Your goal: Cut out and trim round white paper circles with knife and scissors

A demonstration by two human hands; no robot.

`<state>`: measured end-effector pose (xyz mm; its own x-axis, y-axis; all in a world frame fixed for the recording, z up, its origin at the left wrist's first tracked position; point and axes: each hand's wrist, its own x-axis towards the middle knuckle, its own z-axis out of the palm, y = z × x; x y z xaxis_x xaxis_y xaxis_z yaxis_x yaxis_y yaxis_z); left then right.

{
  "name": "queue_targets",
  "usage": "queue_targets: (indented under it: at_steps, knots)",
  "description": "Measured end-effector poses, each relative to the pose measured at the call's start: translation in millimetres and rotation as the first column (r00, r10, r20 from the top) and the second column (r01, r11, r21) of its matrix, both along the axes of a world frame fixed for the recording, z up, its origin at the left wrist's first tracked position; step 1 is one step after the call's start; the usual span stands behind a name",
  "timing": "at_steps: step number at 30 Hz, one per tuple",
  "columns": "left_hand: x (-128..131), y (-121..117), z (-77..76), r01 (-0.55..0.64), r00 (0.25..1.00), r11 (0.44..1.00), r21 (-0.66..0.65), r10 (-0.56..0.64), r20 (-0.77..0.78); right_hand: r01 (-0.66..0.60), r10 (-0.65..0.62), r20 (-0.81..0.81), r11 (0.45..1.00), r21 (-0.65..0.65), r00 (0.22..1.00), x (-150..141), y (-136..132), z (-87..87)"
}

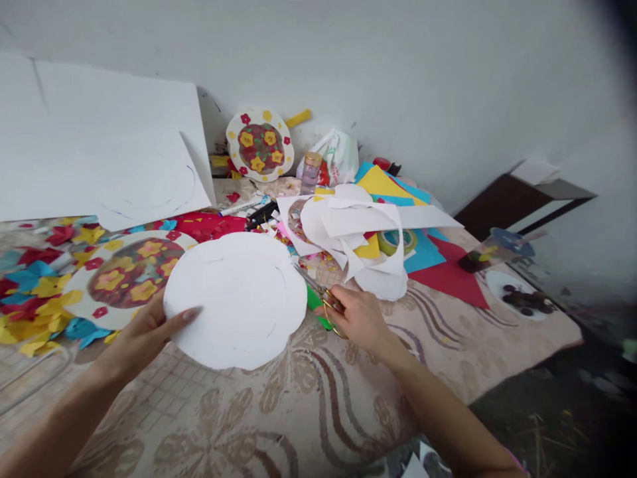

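Observation:
My left hand (172, 325) pinches the left edge of a white scalloped paper disc (236, 299), thumb on top and fingers beneath. Faint pen marks curve across the disc's face. In my right hand (355, 315) is a pair of gold-handled scissors (323, 290), its blades at the disc's right edge. Whether the blades touch the paper I cannot tell. Something green (316, 305) lies on the table behind the scissors. Partly behind the disc and my left hand rests a white scalloped plate-like piece decorated with paper flowers (129, 275).
Folded coloured paper flowers (37, 292) heap at the left below a large white sheet (99, 146). White paper offcuts (368, 219), coloured sheets (448, 272) and a tape roll (398, 241) spread right. A second decorated piece (261, 146) leans on the wall beside a jar (311, 169).

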<state>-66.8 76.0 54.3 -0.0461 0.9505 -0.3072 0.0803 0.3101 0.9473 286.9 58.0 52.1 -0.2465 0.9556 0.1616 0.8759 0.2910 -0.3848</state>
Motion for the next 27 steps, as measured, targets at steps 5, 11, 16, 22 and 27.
queue_targets:
  at_steps: [5, 11, 16, 22, 27]
  knots:
    - [-4.5, 0.3, -3.2, 0.082, 0.995, 0.997, -0.011, -0.082, -0.057, -0.015, 0.012, -0.102, 0.999, -0.031, 0.995, 0.5, 1.2, 1.0]
    - [-3.1, -1.5, -2.3, 0.070, 0.997, 0.997, -0.039, -0.072, -0.037, 0.006, -0.028, -0.263, 0.996, -0.086, 0.964, 1.5, 0.3, 5.0]
    - [1.6, -4.6, -3.9, 0.090, 0.995, 0.996, -0.025, -0.091, -0.049, 0.040, -0.062, -0.211, 0.994, -0.104, 0.976, -3.4, -3.5, 13.4]
    - [-4.8, -6.9, -22.7, 0.173, 0.984, 0.984, 0.040, -0.171, -0.043, 0.031, -0.051, -0.145, 0.990, -0.137, 0.988, -8.4, -3.1, 15.6]
    - [-2.7, -10.5, -25.2, 0.210, 0.975, 0.976, 0.050, -0.206, -0.079, 0.039, -0.054, -0.133, 0.992, -0.117, 0.990, -8.6, -3.7, 14.5]
